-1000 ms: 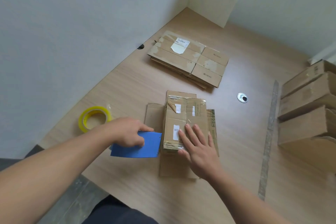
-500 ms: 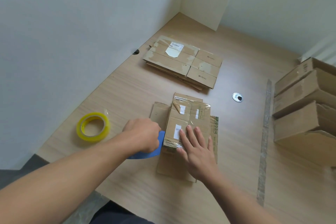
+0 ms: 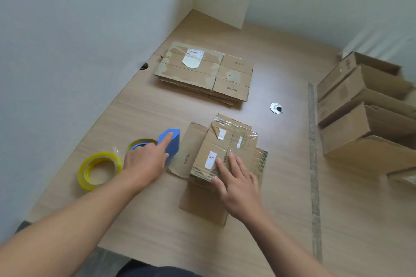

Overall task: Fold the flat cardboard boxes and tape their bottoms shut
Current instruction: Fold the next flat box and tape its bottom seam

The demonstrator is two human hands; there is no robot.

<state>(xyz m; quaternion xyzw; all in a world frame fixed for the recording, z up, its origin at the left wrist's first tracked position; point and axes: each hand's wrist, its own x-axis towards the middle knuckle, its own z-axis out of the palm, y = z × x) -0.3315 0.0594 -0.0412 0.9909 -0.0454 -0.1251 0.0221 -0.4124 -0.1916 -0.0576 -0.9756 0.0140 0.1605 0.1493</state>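
A small cardboard box (image 3: 227, 141) lies in the middle of the desk with its flaps spread out and clear tape over its top seam. My right hand (image 3: 236, 180) presses flat on its near end, fingers straight. To the left of the box, my left hand (image 3: 146, 164) grips a blue plastic scraper (image 3: 174, 141), tilted up on edge with the index finger stretched along it. A yellow tape roll (image 3: 99, 171) lies flat just left of that hand. A second ring (image 3: 141, 143) shows partly behind the hand.
A stack of flat cardboard boxes (image 3: 202, 74) lies farther back. Several folded boxes (image 3: 360, 119) stand along the right side. A metal cable grommet (image 3: 276, 108) and a strip of tape (image 3: 314, 164) mark the desk surface. A white partition (image 3: 67, 51) bounds the left.
My left hand has drawn the blue scraper away from the box's left side and tipped it upright near the tape rolls. My right hand stays pressed on the box.
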